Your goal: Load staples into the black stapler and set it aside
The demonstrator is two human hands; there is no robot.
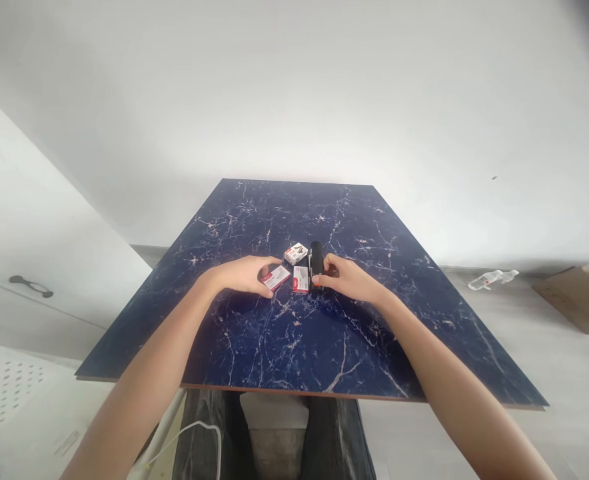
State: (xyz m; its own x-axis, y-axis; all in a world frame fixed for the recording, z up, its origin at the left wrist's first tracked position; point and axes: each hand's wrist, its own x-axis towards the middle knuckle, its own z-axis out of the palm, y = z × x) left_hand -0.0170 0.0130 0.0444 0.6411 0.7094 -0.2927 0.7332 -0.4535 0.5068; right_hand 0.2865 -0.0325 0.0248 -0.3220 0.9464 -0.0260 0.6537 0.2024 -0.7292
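My left hand [248, 275] is closed at the left end of a small red and white box, likely staples [277, 277], with thumb and fingers on its edges. My right hand [343, 277] grips a black stapler [316, 257] from its right side, thumb in front. The stapler lies lengthwise away from me on the table. Just left of it sits a second red and white box [300, 280], close against it. Behind these two boxes stands a white box with a dark picture on its top [296, 253].
The blue marble-patterned table [294, 353] ends in a brown front edge near my legs. A white cabinet with a dark handle [31, 287] stands at left. On the floor at right lie a clear plastic bottle [492, 279] and a cardboard box [577, 300]. A white cable [189, 430] hangs below the table.
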